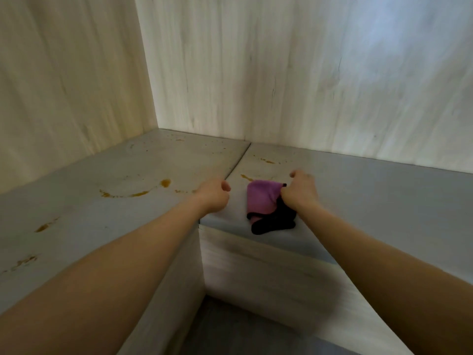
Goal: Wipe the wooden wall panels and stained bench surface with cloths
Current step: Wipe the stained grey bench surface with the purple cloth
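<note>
An L-shaped grey bench (107,190) fills the corner, with orange-brown stains (165,183) on its left part and near the seam. Pale wooden wall panels (256,73) rise behind it. A purple cloth (261,196) and a black cloth (271,221) lie bunched together on the bench near its inner corner. My right hand (299,190) grips both cloths at their right edge. My left hand (215,193) hovers just left of the cloths with its fingers curled and nothing in it.
The bench's front faces (256,265) drop to a dark floor (230,329) in the inner corner below my arms. More stains (46,226) run along the left bench toward the near edge.
</note>
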`<state>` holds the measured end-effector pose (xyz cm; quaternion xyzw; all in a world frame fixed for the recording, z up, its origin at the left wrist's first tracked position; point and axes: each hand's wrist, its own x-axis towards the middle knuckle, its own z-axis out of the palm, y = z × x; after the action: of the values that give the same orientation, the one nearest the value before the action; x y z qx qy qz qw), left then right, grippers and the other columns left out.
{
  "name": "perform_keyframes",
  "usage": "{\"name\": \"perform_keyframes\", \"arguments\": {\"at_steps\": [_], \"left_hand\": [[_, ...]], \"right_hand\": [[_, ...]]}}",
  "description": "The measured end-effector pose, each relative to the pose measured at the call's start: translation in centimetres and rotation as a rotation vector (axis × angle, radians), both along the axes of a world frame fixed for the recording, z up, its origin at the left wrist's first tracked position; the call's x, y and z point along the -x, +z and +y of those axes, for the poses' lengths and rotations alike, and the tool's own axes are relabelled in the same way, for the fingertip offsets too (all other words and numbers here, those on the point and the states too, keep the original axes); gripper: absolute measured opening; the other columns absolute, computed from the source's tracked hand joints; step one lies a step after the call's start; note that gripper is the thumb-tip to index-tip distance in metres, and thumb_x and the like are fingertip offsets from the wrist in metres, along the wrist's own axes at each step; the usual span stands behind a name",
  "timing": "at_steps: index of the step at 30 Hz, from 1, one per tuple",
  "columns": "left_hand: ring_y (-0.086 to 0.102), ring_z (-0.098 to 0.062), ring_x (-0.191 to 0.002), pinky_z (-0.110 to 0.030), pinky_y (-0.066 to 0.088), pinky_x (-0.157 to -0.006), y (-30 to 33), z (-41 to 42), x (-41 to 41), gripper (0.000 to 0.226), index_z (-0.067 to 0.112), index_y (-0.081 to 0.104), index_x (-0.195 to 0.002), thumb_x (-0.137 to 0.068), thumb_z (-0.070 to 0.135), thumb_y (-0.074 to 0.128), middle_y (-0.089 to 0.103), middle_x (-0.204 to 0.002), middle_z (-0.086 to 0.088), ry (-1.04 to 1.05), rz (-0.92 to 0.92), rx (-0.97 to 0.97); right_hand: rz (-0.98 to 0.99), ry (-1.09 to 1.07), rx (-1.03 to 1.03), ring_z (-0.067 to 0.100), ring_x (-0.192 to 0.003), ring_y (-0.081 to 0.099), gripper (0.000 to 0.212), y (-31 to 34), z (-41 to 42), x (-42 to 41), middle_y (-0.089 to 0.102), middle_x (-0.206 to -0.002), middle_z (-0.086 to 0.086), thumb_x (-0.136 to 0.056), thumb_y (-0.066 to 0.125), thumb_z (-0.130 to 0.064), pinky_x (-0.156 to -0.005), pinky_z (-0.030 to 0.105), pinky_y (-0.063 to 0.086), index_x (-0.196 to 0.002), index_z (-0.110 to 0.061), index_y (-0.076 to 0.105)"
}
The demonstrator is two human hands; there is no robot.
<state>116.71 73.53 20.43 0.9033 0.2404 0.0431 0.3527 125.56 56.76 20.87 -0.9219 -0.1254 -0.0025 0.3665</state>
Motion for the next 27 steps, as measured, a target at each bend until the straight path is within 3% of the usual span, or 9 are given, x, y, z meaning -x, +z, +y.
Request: {"name": "perform_keyframes", "arguments": {"at_steps": [3,5,7,10,14,19,24,27], "left_hand": [[0.049,-0.025,-0.121,-0.031,0.041,-0.096,-1.7,1.4,0.2,0.033,0.013,0.055,-0.126,-0.094,0.008,0.048,0.05,-0.134,-0.008,-0.033,0.05,-0.26],[0.053,-0.026,-0.115,-0.032,0.042,-0.093,-2.3,2.2,0.5,0.03,0.012,0.057,-0.124,-0.095,0.013,0.051,0.053,-0.13,-0.009,-0.065,0.052,-0.34],[0.055,-0.025,-0.111,-0.033,0.043,-0.093,-2.7,3.1,0.4,0.03,0.011,0.058,-0.123,-0.094,0.017,0.056,0.057,-0.126,-0.009,-0.103,0.033,-0.354],[0.058,-0.02,-0.109,-0.031,0.045,-0.097,-3.0,4.0,0.6,0.03,0.013,0.062,-0.12,-0.09,0.018,0.064,0.062,-0.121,-0.005,-0.124,0.009,-0.281],[0.059,-0.02,-0.11,-0.032,0.045,-0.099,-3.5,4.4,0.2,0.03,0.015,0.064,-0.118,-0.089,0.019,0.065,0.064,-0.12,-0.004,-0.127,0.012,-0.287],[0.059,-0.021,-0.111,-0.035,0.045,-0.099,-3.8,4.2,0.1,0.03,0.02,0.064,-0.119,-0.089,0.021,0.064,0.064,-0.121,-0.003,-0.121,0.023,-0.358],[0.058,-0.02,-0.112,-0.035,0.043,-0.101,-3.8,4.1,0.3,0.031,0.019,0.064,-0.12,-0.089,0.021,0.064,0.064,-0.122,-0.003,-0.127,0.016,-0.323],[0.058,-0.02,-0.112,-0.034,0.043,-0.101,-4.0,4.3,0.4,0.031,0.017,0.064,-0.12,-0.089,0.021,0.064,0.064,-0.122,-0.004,-0.125,0.01,-0.305]], "right_hand": [[-0.261,0.263,0.163,0.03,-0.126,0.034,0.043,-0.5,1.2,1.0,0.035,-0.14,0.013,-0.092,0.051,-0.015,-0.106,0.036,0.03,-0.134,-0.008,0.044],[-0.227,0.465,0.422,0.033,-0.135,0.026,0.055,-2.7,2.2,1.7,0.025,-0.15,0.011,-0.096,0.048,-0.037,-0.111,0.038,0.022,-0.142,-0.01,0.036],[-0.217,0.498,0.541,0.033,-0.14,0.018,0.059,-4.6,2.0,0.5,0.015,-0.156,0.01,-0.098,0.04,-0.042,-0.115,0.039,0.016,-0.148,-0.014,0.027],[-0.251,0.384,0.597,0.033,-0.14,0.019,0.053,-4.4,-0.6,-3.3,0.015,-0.155,0.013,-0.1,0.035,-0.035,-0.116,0.038,0.018,-0.149,-0.015,0.026],[-0.132,0.213,0.648,0.036,-0.142,0.012,0.051,-4.6,-2.3,-6.2,0.01,-0.157,0.013,-0.1,0.033,-0.034,-0.117,0.041,0.013,-0.149,-0.02,0.025],[-0.191,0.43,0.587,0.037,-0.143,-0.001,0.048,-5.4,3.6,-0.3,-0.002,-0.159,0.006,-0.099,0.033,-0.034,-0.118,0.047,0.005,-0.146,-0.037,0.025],[-0.285,0.703,0.543,0.03,-0.142,0.013,0.051,-4.9,3.3,1.3,0.009,-0.158,0.0,-0.099,0.037,-0.026,-0.117,0.036,0.01,-0.147,-0.038,0.024],[-0.229,0.583,0.544,0.029,-0.141,0.018,0.059,-4.4,0.3,-1.4,0.013,-0.158,0.005,-0.1,0.037,-0.022,-0.114,0.032,0.012,-0.151,-0.03,0.01]]}}
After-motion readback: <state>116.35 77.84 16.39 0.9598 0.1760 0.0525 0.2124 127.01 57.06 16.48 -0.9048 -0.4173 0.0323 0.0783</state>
